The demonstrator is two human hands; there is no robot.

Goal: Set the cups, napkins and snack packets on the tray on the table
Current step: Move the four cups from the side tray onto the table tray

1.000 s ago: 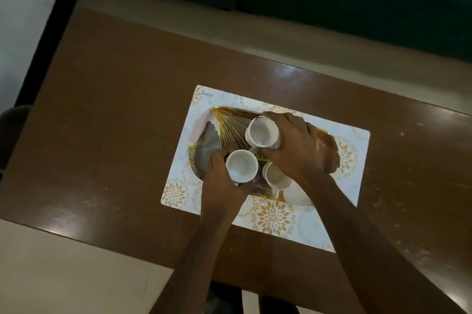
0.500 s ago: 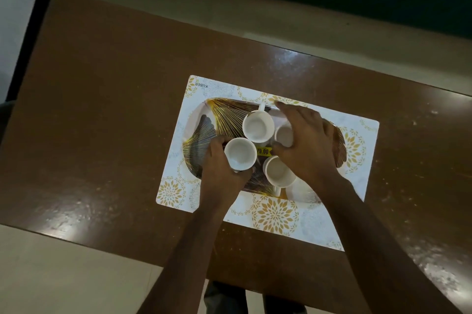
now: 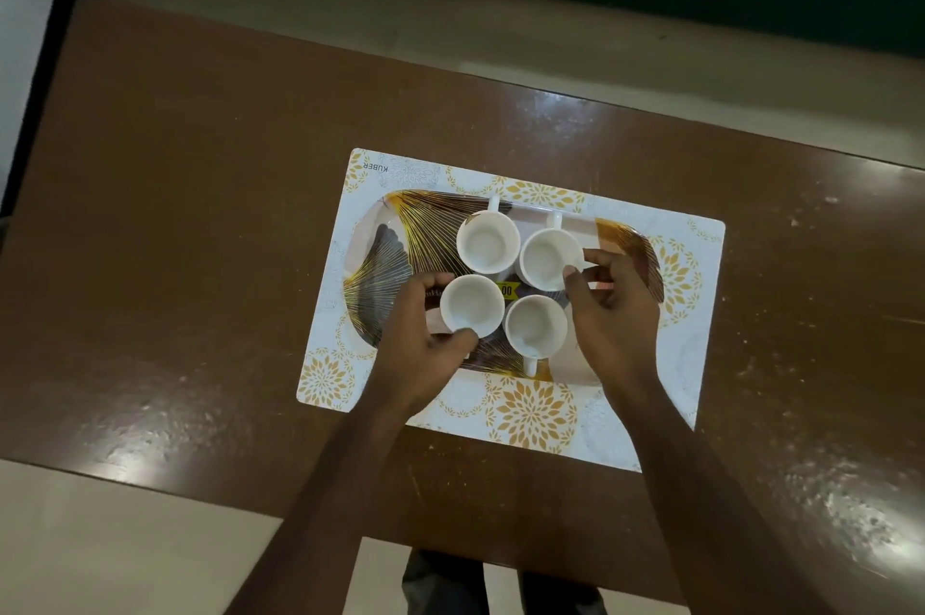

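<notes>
Fourth cup down: four cups now stand on the tray.

On the glossy brown wooden worktop (image 3: 200, 214) lies a white, gold-flowered rectangular placemat (image 3: 530, 414) bearing the oval gold-and-brown fan-patterned tray (image 3: 380, 259). The left hand (image 3: 415, 339) has its grip closed round the white ceramic cup at 8 o'clock (image 3: 472, 304). The right hand (image 3: 615, 314), carrying a tilted cup a second ago, pinches the upright cup at 2 o'clock (image 3: 550, 259). The others stand at 12 and 5. Napkins and packets, unseen, likely remain.

The left hand (image 3: 418, 339) and right hand (image 3: 618, 319) ran into bare forearms (image 3: 320, 504); beneath the near edge of the counter (image 3: 200, 239) showed a pair of dark grey trousers (image 3: 445, 587)
</notes>
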